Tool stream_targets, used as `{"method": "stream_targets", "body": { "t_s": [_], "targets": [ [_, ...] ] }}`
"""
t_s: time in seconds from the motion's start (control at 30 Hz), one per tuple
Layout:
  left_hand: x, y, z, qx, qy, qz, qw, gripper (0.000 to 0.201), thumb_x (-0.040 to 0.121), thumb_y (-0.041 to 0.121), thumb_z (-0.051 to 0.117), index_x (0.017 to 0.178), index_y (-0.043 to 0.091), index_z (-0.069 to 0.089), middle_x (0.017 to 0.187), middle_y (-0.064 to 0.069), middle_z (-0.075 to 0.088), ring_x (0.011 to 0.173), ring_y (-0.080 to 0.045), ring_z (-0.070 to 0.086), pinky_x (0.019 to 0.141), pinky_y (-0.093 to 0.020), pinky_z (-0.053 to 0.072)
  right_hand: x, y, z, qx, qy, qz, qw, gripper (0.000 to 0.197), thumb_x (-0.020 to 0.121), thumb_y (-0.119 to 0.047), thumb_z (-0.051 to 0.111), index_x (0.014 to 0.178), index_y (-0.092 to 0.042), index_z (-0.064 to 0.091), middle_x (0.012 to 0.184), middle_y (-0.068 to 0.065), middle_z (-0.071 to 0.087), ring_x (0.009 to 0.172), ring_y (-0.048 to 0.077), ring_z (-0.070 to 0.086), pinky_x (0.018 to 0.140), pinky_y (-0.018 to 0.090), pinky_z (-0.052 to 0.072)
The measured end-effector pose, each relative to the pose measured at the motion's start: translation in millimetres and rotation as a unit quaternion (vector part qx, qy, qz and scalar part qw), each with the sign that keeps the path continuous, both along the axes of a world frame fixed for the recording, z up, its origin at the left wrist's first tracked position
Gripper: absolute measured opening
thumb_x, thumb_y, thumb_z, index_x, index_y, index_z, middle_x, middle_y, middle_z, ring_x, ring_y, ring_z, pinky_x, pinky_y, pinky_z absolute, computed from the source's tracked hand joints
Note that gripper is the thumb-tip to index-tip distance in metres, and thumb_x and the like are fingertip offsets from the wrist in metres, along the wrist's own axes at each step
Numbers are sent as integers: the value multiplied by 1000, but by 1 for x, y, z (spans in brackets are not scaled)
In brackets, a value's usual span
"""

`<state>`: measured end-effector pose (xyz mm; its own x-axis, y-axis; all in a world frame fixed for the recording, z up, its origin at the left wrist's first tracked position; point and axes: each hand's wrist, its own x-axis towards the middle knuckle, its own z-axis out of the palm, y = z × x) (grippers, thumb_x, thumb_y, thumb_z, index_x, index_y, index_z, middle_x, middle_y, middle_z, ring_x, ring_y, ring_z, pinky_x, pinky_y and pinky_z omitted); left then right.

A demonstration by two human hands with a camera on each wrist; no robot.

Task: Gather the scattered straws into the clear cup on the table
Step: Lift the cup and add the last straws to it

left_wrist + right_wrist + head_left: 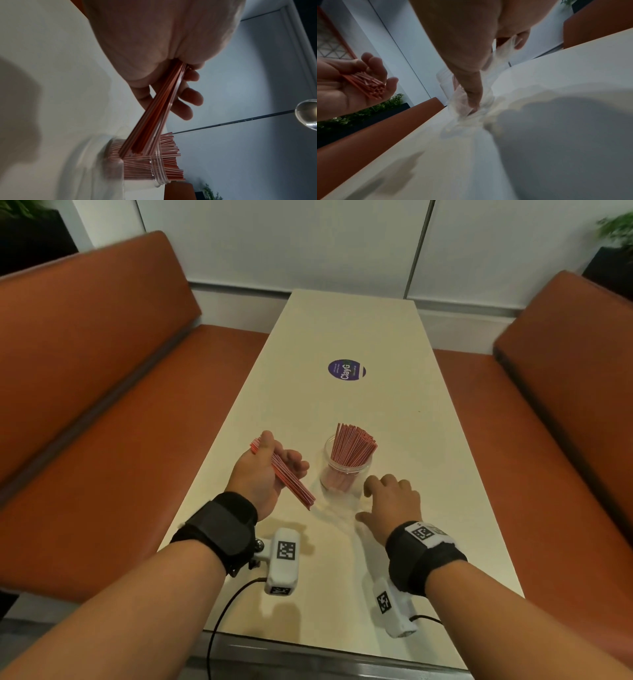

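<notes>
My left hand (274, 470) is raised just left of the clear cup (342, 478). It grips a bundle of thin red straws (291, 481) that slants down toward the cup's base. From the left wrist, the bundle (154, 115) points at the cup (137, 169). Many red straws (352, 446) stand in the cup and lean right. My right hand (390, 501) is low on the table, right of the cup. Its fingers are curled on a crumpled clear plastic wrapper (464, 106), and one fingertip presses down into the film.
The long cream table (342, 320) carries a round purple sticker (346, 369) beyond the cup. Orange benches flank it on the left (102, 378) and right (565, 412). A black cable (219, 611) hangs over the near edge.
</notes>
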<state>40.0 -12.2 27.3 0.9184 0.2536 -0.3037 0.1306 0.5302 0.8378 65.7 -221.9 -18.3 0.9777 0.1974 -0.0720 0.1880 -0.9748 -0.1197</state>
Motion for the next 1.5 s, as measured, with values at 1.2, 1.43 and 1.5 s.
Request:
{"method": "stream_targets", "body": {
  "t_s": [1.2, 1.43, 1.5],
  "targets": [
    [77, -33, 26, 120, -92, -109, 982, 37, 103, 33, 33, 79, 10, 48, 63, -7, 63, 67, -29, 61, 84, -49, 52, 38, 39, -21, 486, 9, -178, 855, 127, 51, -41, 90, 150, -16, 14, 153, 3, 30, 141, 19, 30, 115, 34, 28],
    [99, -49, 19, 187, -106, -170, 962, 34, 103, 30, 35, 79, 10, 49, 64, -8, 61, 66, -28, 61, 76, -43, 53, 50, 46, -30, 503, -48, -130, 853, 83, 46, -41, 86, 120, -31, 49, 114, -11, 60, 103, 8, 61, 90, 33, 54],
    [100, -51, 17, 250, -110, -216, 937, 35, 103, 30, 37, 77, 10, 50, 64, -9, 62, 69, -29, 61, 78, -43, 53, 52, 47, -32, 493, -46, -123, 860, 77, 46, -45, 85, 116, -36, 53, 109, -12, 63, 100, 9, 63, 85, 33, 56]
  ]
}}
